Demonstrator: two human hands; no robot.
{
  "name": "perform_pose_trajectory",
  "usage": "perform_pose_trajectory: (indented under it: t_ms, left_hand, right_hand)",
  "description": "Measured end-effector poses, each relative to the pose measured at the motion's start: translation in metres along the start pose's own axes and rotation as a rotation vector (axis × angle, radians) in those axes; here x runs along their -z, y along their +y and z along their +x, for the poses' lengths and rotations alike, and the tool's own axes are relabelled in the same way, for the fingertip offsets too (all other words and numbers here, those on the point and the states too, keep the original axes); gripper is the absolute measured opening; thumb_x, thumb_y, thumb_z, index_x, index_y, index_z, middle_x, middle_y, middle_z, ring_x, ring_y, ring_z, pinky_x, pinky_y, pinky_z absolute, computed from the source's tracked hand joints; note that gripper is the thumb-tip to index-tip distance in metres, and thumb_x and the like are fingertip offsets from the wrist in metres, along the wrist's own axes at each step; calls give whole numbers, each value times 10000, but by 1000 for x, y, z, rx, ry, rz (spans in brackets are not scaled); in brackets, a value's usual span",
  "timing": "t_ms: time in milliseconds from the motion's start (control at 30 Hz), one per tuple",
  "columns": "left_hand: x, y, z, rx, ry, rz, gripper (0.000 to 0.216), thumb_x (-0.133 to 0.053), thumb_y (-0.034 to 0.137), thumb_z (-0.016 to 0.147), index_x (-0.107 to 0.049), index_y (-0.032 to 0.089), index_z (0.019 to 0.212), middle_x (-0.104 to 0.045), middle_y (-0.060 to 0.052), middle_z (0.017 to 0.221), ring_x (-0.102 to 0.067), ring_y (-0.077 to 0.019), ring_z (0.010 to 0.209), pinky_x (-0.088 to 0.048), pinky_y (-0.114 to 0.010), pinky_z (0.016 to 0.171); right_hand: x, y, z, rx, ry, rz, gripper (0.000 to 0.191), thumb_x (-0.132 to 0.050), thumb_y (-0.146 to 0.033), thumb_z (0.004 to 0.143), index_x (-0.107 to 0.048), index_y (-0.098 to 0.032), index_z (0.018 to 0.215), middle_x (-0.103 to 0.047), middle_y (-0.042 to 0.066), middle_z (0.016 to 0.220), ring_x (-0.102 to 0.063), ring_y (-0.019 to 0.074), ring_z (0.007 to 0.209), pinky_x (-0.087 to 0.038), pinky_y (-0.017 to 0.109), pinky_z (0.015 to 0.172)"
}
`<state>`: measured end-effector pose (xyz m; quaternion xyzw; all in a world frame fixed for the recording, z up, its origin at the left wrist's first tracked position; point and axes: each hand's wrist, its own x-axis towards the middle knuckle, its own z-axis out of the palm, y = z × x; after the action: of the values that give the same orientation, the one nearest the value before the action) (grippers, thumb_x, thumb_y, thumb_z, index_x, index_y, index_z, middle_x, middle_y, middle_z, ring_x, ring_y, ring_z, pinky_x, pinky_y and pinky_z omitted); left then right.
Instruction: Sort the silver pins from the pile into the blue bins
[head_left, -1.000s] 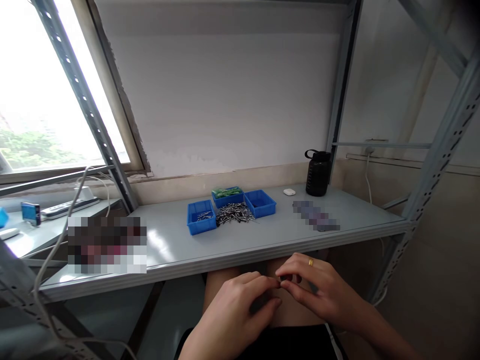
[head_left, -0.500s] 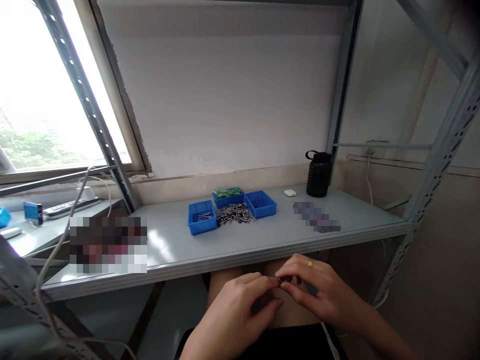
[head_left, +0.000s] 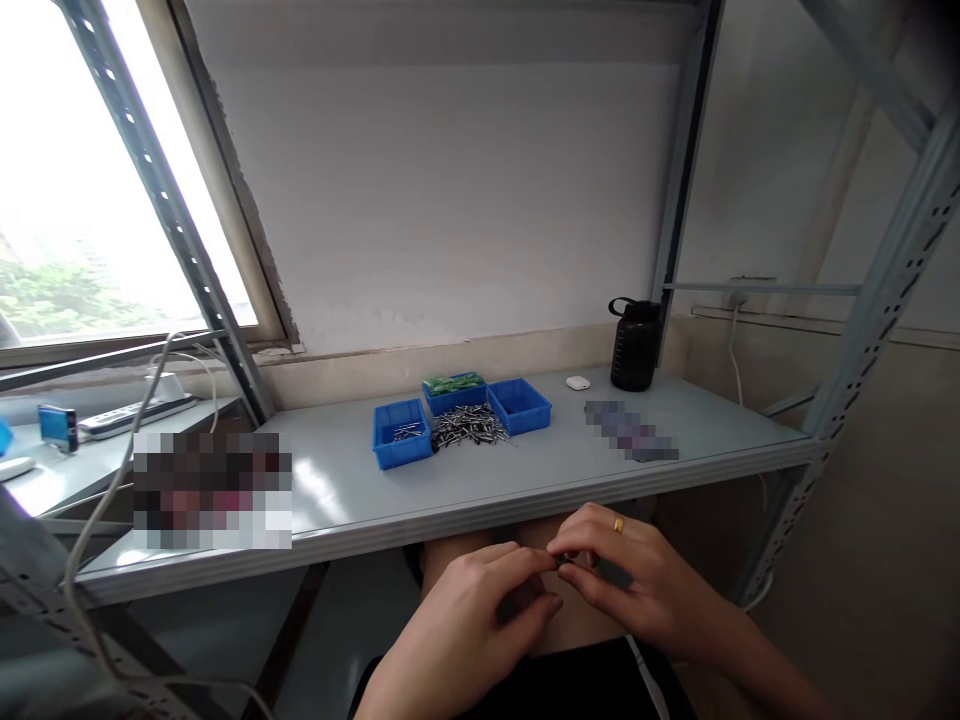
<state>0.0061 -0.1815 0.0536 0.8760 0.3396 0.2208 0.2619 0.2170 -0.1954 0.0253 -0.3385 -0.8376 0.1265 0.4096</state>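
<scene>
A small dark part [head_left: 570, 560], its shape too tiny to tell, is pinched between the fingertips of the left hand [head_left: 480, 610] and the ringed right hand [head_left: 637, 585] just below the smooth grey desk's [head_left: 525, 475] front edge, beyond which shiny metal pins [head_left: 469, 428] lie heaped between square blue plastic bins [head_left: 401, 435].

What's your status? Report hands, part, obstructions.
Left hand and right hand pinched together on small dark part, below table edge. Part too small to identify. Nothing in the way.
</scene>
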Motion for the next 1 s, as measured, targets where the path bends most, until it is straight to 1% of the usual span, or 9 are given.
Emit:
perform_pose_trajectory:
  t_ms: [233,400,700,833,1000]
  left_hand:
    - [1,2,1,39,42,-46,117,-567,212,907,-680,233,928,-647,32,829,-553,-107,735,-407,-186,707]
    - [0,2,3,47,39,-53,134,-562,227,912,-694,225,894,-654,23,828,-557,-106,713,-409,-194,697]
    - [-1,1,2,25,57,-83,143,-551,241,923,-693,228,917,-669,20,851,-594,-118,787,-418,-194,726]
    - [-1,1,2,20,62,-76,131,-562,227,916,-692,229,914,-661,31,833,-580,-102,761,-411,-179,708]
    - [-1,2,3,42,52,-52,150,-553,233,914,-703,224,914,-656,20,825,-558,-104,705,-416,-193,687]
  right_hand:
    - [-2,1,-1,4,-7,11,143,-547,-167,938,-561,-243,1060,-617,-9,990,-565,110,938,-427,211,840]
    - [-2,2,0,-2,-8,5,133,-556,-174,935,-561,-240,1051,-624,-6,993,-567,115,926,-429,221,830]
    - [-1,0,1,29,17,-20,121,-543,-177,936,-571,-225,1044,-646,0,956,-582,122,902,-439,219,811]
    - [-2,1,0,22,6,-22,111,-540,-185,942,-572,-227,1039,-658,-5,954,-585,123,901,-439,226,815]
    - [-2,2,-1,-21,-17,-40,94,-533,-226,949,-583,-226,1028,-655,3,913,-591,134,850,-458,242,757]
